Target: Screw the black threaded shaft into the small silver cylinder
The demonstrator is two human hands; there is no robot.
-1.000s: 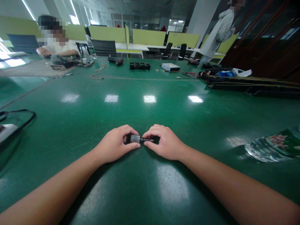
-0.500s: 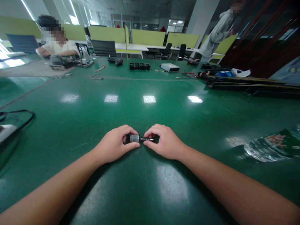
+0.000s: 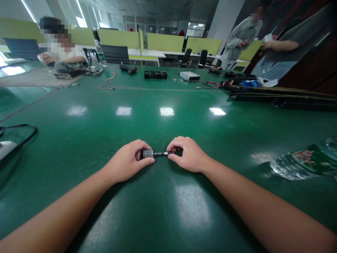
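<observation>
Between my hands, close to the table top, lies a small grey metal cylinder with a thin shaft pointing right. My left hand is closed around the cylinder, thumb in front and fingers behind; its dark left end is partly hidden. A dark ringed piece sits at the shaft's far end. The thumb and fingertips of my right hand pinch it and cover part of it. Whether this piece is loose on the shaft or fixed, I cannot tell.
A plastic bottle lies right on the green table. A black cable and white block are left. A power drill, black part, and grey box stand far off. One person sits back left; two stand right.
My right hand has moved right, away from my left hand, and more bare shaft shows between them. Another standing person has come into view at the upper right.
</observation>
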